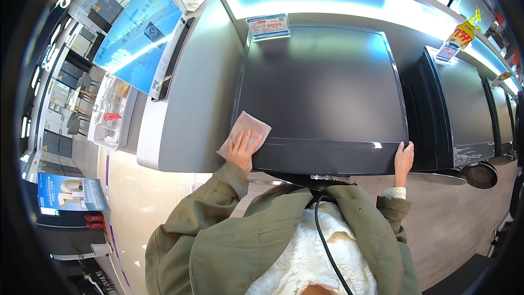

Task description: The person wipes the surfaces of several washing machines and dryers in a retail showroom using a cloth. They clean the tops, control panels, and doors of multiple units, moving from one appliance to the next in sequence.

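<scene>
In front of me stands a black appliance (322, 87) with a wide, flat, glossy top and a dark front panel; I cannot tell its exact kind. At its near left corner my left hand (244, 150) presses a folded pale pink cloth (252, 128) against the edge, fingers spread over the cloth. Part of the cloth reaches past the left side. My right hand (403, 158) holds the near right corner, its fingertips on the edge. A price sign (268, 26) in a clear stand sits on the far left of the top.
Another black appliance (464, 104) stands close on the right, with more beyond it. A grey counter (202, 76) runs along the left, carrying a tilted blue display screen (144, 35). Behind is a lit shelf (338, 3). A clear plastic bin (112, 112) stands far left.
</scene>
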Tool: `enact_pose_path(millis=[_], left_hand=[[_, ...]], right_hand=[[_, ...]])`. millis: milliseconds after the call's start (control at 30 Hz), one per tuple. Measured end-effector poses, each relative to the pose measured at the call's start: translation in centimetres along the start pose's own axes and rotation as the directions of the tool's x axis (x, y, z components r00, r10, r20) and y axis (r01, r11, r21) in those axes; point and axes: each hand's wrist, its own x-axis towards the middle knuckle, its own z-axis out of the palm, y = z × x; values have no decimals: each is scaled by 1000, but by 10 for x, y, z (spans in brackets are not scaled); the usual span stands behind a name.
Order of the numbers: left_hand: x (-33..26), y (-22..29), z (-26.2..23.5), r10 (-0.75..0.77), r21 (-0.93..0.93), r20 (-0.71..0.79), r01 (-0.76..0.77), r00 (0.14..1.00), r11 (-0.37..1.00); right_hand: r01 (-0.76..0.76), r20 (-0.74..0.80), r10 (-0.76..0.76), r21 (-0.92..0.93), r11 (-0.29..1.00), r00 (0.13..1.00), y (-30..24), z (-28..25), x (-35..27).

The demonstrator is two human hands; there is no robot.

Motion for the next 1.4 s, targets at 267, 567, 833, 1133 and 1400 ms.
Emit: enact_pose_path(millis=[267, 567, 833, 1133, 1400], left_hand=[[33, 2, 19, -199, 4, 49, 199, 979, 980], [240, -48, 50, -413, -74, 142, 426, 900, 902], [298, -64, 57, -448, -139, 227, 484, 865, 864], [80, 56, 9, 57, -102, 284, -29, 957, 994], [85, 63, 4, 107, -171, 252, -64, 962, 983]], right_hand=[[-1, -140, -8, -62, 998, 990, -16, 0, -6], [-51, -96, 42, -92, 994, 995, -29, -10, -7], [-45, -112, 37, -72, 996, 993, -30, -10, -6], [-30, -144, 19, -75, 997, 989, -23, -4, -7], [-37, -135, 28, -64, 997, 990, -30, -11, -7]])
